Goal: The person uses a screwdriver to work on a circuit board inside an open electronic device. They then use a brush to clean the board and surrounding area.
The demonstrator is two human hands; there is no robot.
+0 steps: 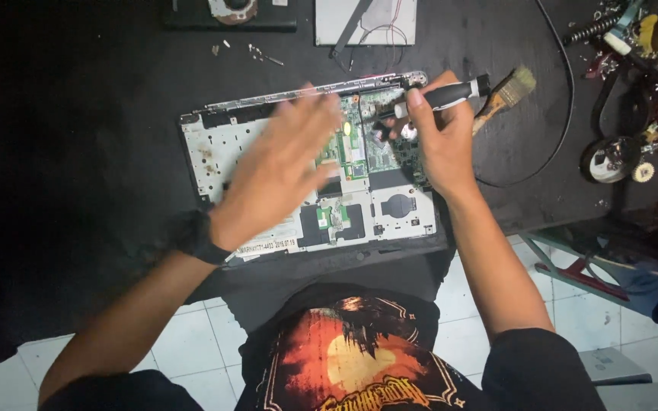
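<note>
Holding the screwdriver (442, 97) well here means keeping its shaft in line with the screw and pressing straight down, so the tip does not slip onto the green circuit board (352, 144); that is a judgement from how the tool sits now.

Head view: the right hand (439, 141) is clenched around the black-and-white handle of the screwdriver, thumb and forefinger pinching near the pale collar, and the tip points left and down toward the board just beside the fingers. The opened laptop base (306, 171) lies directly under both hands on the dark tabletop (100, 84), its pale inner frame showing below the right wrist.

The left hand (279, 171) hovers flat over the left half of the base, fingers spread and released, blurred by motion; whether it touches the frame I cannot tell. A black wristband (196, 236) sits on that wrist.

Just right of the right hand, touching or nearly touching the tool's handle end, lies a paintbrush (506, 91) with a wooden handle. A black cable (557, 106) curves beyond it. Above the hands, well apart, a pale panel (365, 21) lies on the tabletop.
</note>
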